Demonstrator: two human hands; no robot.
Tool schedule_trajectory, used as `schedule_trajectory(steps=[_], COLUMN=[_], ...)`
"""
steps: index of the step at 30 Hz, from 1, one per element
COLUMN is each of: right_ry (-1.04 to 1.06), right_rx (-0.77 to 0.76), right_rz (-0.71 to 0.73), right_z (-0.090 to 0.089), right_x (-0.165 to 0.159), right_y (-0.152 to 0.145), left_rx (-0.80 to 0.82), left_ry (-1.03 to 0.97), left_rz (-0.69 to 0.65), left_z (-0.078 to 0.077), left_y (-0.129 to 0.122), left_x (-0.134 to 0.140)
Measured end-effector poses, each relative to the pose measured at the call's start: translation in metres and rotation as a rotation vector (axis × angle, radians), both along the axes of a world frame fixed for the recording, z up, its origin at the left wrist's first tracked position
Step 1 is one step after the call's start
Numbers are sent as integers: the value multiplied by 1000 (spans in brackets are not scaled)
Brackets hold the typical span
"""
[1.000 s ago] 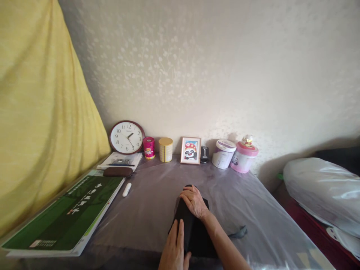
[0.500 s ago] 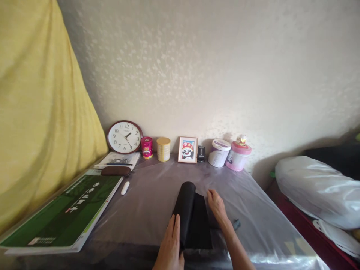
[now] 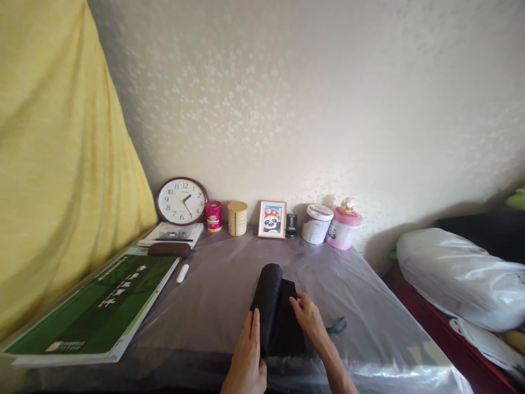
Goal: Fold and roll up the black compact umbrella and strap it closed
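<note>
A roll of thin black material (image 3: pixel 266 306) lies near the front of the table, its loose flap (image 3: pixel 287 328) spread flat to the right. My left hand (image 3: pixel 247 350) is closed around the near left side of the roll, fingers along it and thumb at the lower end. At the flap's right edge, my right hand (image 3: pixel 307 317) has its fingertips bent onto the black material. A small dark crumpled piece (image 3: pixel 337 325) lies to the right of my right forearm.
A large green book (image 3: pixel 94 306), a brown case (image 3: pixel 168 249) and a white stick-like object (image 3: pixel 182 273) lie left. Along the wall stand a clock (image 3: pixel 182 200), a pink can (image 3: pixel 214 216), a yellow-lidded can (image 3: pixel 237 219), a panda picture frame (image 3: pixel 272 219) and two tubs (image 3: pixel 317 224).
My right hand has moved left, from beside the black flap onto its right edge. My left hand stays on the roll. The view has shifted slightly.
</note>
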State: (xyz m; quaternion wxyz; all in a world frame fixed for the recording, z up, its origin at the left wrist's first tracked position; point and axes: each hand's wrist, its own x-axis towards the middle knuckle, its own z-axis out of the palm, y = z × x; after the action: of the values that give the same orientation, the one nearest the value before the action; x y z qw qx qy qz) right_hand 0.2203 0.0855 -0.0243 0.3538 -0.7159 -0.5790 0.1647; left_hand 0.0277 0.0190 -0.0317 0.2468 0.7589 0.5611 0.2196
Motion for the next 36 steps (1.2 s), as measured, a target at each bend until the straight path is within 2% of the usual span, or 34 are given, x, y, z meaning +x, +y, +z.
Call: schedule_trajectory(steps=[6,12,16,21,25,31,36], right_ry=[8,-13,68,146,105,42,141], right_rx=[18,-6,-4,21,55,113,61], right_rz=[32,49,60,59,74,161,326], right_z=[8,27,34,36,32,28,36], right_x=[-7,-23,-37,-59,-73,-80,-85], right_y=[5,14,20,25,32,37,25], left_rx=[8,-84,-118,-89,-93,-57,-13], left_ry=[-33,-41,-40,8,42,67,118], left_rz=[8,22,34,26,45,49,56], left_z=[2,7,10,9,8,2,3], left_y=[0,1,2,4,7,12,12], left_x=[1,2,2,-4,-7,-12,-14])
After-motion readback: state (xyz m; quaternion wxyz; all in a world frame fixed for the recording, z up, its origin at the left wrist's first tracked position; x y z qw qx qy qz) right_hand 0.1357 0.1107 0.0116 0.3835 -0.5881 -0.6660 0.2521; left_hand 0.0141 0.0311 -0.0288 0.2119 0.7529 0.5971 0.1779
